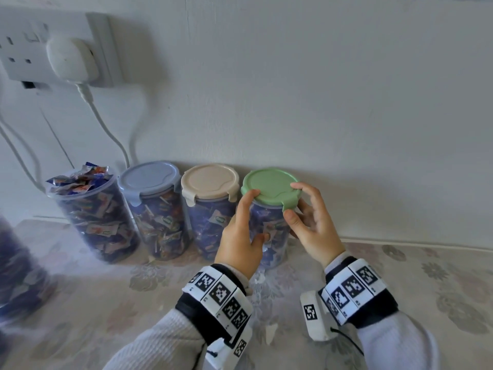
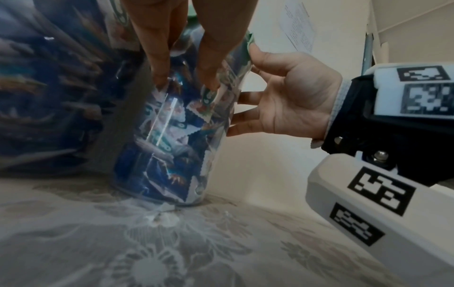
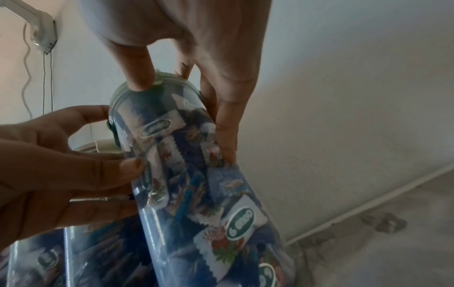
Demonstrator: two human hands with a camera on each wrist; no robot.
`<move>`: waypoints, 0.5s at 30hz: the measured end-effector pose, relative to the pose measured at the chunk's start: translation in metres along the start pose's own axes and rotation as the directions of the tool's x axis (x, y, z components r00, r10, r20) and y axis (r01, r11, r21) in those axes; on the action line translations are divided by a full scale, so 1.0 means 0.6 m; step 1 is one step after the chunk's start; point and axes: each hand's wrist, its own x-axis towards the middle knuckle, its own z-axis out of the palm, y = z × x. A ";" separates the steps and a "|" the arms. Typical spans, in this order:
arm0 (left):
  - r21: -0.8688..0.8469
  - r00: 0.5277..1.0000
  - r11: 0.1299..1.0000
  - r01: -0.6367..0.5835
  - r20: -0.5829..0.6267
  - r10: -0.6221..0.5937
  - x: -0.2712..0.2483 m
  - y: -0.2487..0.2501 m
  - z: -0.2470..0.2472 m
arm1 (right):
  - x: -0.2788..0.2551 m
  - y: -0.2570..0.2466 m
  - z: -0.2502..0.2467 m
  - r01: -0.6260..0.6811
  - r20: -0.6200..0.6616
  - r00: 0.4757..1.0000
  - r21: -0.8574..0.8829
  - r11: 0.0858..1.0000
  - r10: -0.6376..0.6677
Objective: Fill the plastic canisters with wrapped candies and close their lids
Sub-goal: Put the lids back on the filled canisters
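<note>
Canisters point(image 1: 160, 209) beside green-lidded canister point(image 1: 269, 188)

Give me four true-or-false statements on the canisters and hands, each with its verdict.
1. Both hands are at the green-lidded canister. True.
2. The leftmost canister has a lid on. False: it stands open, candies heaped above its rim.
3. The beige lid sits between the blue lid and the green lid. True.
4. The right hand rests flat on the table. False: its fingers touch the green lid.
</note>
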 end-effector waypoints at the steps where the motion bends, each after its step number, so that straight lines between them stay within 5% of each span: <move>1: 0.010 1.000 1.000 -0.007 -0.006 0.007 0.003 -0.003 0.002 | 0.002 0.001 0.001 -0.005 -0.001 1.000 -0.001 1.000 0.005; 15: 0.156 0.999 0.987 -0.038 0.039 0.033 0.000 -0.004 -0.009 | -0.001 0.005 0.017 0.007 -0.059 0.998 -0.099 0.995 -0.013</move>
